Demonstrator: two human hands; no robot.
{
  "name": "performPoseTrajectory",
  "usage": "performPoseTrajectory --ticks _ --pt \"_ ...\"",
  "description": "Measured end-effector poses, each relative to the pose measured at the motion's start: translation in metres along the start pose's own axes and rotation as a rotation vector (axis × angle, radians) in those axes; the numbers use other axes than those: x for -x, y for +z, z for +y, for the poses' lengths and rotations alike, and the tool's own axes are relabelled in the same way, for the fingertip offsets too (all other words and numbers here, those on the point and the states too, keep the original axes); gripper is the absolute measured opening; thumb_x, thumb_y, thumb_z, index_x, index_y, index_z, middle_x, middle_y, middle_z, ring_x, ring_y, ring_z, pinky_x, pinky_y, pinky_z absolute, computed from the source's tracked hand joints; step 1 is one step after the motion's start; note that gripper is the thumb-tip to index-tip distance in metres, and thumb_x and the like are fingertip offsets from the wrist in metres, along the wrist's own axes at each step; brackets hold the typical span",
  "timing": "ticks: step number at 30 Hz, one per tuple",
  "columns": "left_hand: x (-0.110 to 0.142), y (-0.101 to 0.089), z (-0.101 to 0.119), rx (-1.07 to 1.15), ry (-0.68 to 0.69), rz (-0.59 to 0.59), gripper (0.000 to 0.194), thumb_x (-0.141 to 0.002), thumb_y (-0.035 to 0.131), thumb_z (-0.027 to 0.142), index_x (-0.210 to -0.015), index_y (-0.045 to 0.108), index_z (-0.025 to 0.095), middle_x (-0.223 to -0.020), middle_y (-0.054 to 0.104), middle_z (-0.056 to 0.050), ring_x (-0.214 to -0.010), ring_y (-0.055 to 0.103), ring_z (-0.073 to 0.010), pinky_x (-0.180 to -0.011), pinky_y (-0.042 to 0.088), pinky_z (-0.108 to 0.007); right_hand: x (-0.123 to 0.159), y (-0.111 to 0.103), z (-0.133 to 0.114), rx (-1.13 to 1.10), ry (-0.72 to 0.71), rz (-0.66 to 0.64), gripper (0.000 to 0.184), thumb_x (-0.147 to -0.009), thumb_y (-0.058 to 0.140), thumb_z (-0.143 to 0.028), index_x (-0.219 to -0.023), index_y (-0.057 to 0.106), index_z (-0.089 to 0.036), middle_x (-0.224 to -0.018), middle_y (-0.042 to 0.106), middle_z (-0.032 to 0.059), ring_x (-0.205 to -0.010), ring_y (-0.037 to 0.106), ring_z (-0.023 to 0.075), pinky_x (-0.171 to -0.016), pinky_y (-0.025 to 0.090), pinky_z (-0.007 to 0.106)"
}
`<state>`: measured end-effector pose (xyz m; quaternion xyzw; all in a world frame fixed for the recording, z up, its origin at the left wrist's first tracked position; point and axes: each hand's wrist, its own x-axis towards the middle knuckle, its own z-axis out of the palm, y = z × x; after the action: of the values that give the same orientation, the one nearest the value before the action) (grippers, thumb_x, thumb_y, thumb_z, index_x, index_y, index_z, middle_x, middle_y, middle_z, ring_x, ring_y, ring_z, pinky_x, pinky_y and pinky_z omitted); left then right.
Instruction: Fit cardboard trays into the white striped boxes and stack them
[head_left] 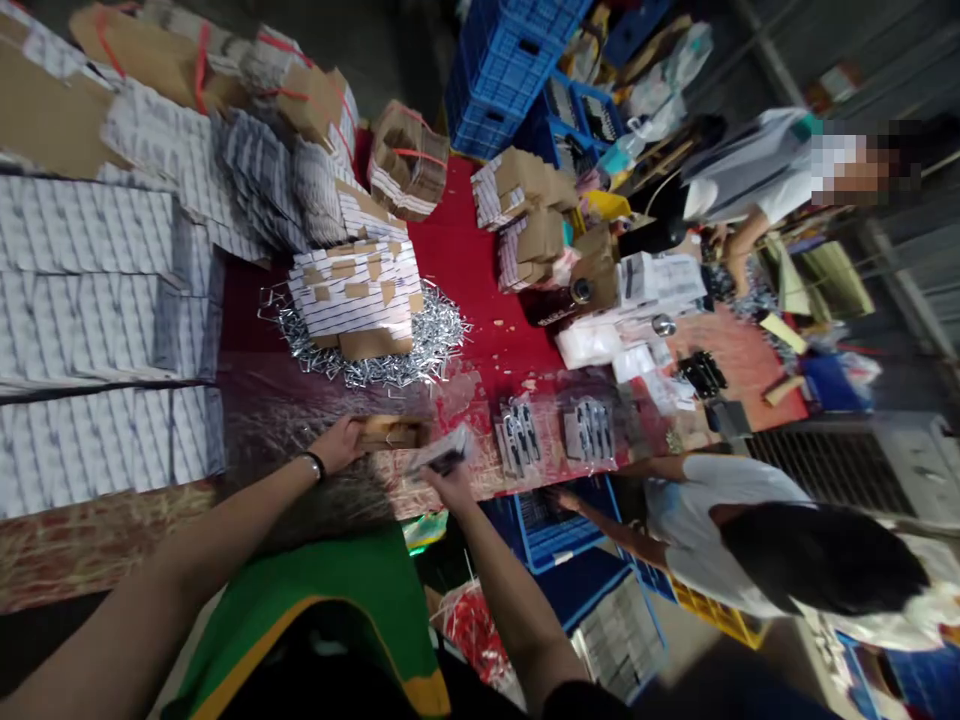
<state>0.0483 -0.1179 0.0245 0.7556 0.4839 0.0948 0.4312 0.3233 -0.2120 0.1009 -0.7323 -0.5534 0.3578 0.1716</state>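
Plastic-wrapped packet point(441, 456), flat and glossy, is pinched by the right hand point(451, 488) above the tabletop point(491, 345); the left hand's point(339, 445) fingers grip a brown cardboard box point(394, 432), glinting bent-metal pieces point(442, 330) heaped beyond.

Bare red tabletop point(457, 255) runs forward between the heap of metal pieces point(442, 335) and the white bags point(592, 342), leaving a hand room to pass. That heap, topped with cartons point(360, 290), blocks the way ahead of the left hand point(339, 446); stacked boxes point(82, 320) wall off the left, and two wrapped packs point(517, 438), slightly apart, obstruct the right.
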Motion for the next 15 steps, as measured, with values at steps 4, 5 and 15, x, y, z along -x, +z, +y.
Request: performPoseTrajectory --ticks 4,5,15 --pt "0.044 -0.009 -0.026 0.016 -0.009 -0.03 0.04 -0.079 0.075 0.031 -0.113 0.061 0.017 -0.134 0.066 -0.02 -0.128 0.065 -0.0358 -0.114 0.052 -0.053 -0.005 0.044 -0.044 0.461 -0.286 -0.036 0.019 -0.084 0.071 -0.027 -0.094 0.076 -0.011 -0.099 0.078 0.0094 -0.098 0.071 0.0216 -0.076 0.064 0.032" --pt "0.053 -0.011 -0.034 0.044 -0.005 -0.026 0.043 -0.08 0.072 0.032 -0.118 0.059 0.017 -0.137 0.066 -0.02 -0.128 0.065 -0.0348 -0.114 0.052 -0.053 -0.01 0.047 -0.047 0.461 -0.305 -0.053 0.023 -0.082 0.074 -0.027 -0.1 0.075 -0.014 -0.108 0.076 0.0117 -0.107 0.068 0.0255 -0.089 0.062 0.038" --pt "0.044 0.007 -0.053 0.296 -0.198 0.152 0.088 -0.069 0.085 0.033 -0.146 0.046 0.015 -0.146 0.064 -0.022 -0.136 0.064 -0.0349 -0.119 0.049 -0.054 -0.06 0.061 0.001 -0.475 0.248 -0.165 0.044 -0.064 0.083 -0.047 -0.095 0.068 -0.019 -0.073 0.062 -0.0034 -0.071 0.057 0.0156 -0.07 0.053 0.03"
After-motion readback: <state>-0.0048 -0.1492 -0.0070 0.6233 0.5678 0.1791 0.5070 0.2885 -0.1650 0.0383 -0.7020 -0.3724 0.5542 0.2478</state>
